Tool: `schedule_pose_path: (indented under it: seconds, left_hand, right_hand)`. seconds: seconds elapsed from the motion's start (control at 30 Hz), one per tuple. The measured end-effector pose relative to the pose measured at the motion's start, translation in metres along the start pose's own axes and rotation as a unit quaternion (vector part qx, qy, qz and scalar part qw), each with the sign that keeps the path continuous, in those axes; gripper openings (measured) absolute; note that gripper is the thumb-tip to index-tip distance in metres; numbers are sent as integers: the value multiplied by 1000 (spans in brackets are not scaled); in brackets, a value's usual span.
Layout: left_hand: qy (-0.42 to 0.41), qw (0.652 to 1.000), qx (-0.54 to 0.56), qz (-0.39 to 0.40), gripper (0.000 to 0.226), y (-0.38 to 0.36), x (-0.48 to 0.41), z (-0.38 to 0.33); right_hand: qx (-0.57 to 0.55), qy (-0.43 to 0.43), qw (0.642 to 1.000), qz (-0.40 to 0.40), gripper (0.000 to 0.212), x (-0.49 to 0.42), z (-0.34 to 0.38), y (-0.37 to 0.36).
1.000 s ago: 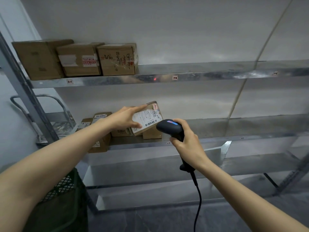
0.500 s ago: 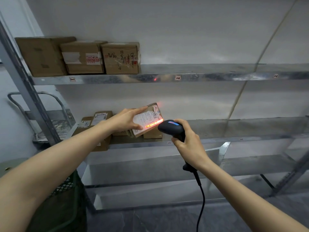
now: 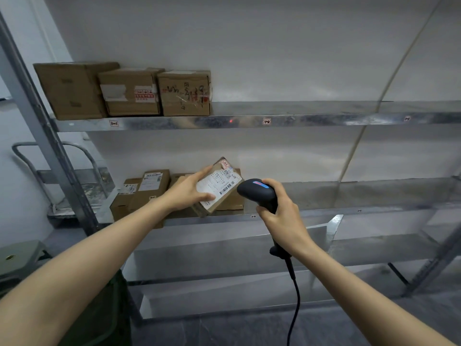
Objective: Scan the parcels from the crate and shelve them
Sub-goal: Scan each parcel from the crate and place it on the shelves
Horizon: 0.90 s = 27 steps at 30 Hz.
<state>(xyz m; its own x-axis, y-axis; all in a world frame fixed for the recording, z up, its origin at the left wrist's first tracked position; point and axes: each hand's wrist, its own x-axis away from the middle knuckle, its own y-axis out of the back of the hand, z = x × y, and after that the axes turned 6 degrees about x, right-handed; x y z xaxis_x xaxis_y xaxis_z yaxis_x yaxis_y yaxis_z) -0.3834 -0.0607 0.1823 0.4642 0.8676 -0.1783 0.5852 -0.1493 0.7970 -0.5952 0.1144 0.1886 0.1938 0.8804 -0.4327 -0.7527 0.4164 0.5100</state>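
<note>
Step in hand, my read: scanning, right before shelving. Left hand (image 3: 189,193) grips the small brown cardboard parcel with white printed label (image 3: 220,186), thumb across the label's lower left and index finger along the top edge. The parcel is held in front of the galvanised metal middle shelf (image 3: 324,212). Its lower corner is at the shelf lip; cannot tell if it touches. Right hand (image 3: 282,221) is wrapped round the handle of the black corded handheld barcode scanner (image 3: 257,193), whose nose is just beside the parcel's right corner. No beam shows on the label; 1 red dot sits on the upper shelf lip (image 3: 231,120).

The parcel is tilted, long axis running lower-left to upper-right, label face toward the camera, barcode strip at the lower-right, nearest the scanner.

Next move probably needs the read confirmed, then the parcel levelled and slid back beside the brown boxes (image 3: 149,188) already on that shelf. The dark green crate (image 3: 109,308) is at lower left, mostly hidden.
</note>
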Motion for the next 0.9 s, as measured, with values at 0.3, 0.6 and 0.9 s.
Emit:
schedule_pose_path:
  seconds: [0.3,0.6,0.9]
  left_hand:
    - [74,971,225,-24,89,-48,21,4]
    - [115,928,351,-54,66,-100,18,-9]
    - [162,918,353,-85,84,-145,-20,-26]
  right_hand:
    - [4,-20,999,-48,56,8,8,-2]
    - [17,-59,994,-89,51,4,1,-1]
    - [7,-72,994,-86,51,-28,-36,12]
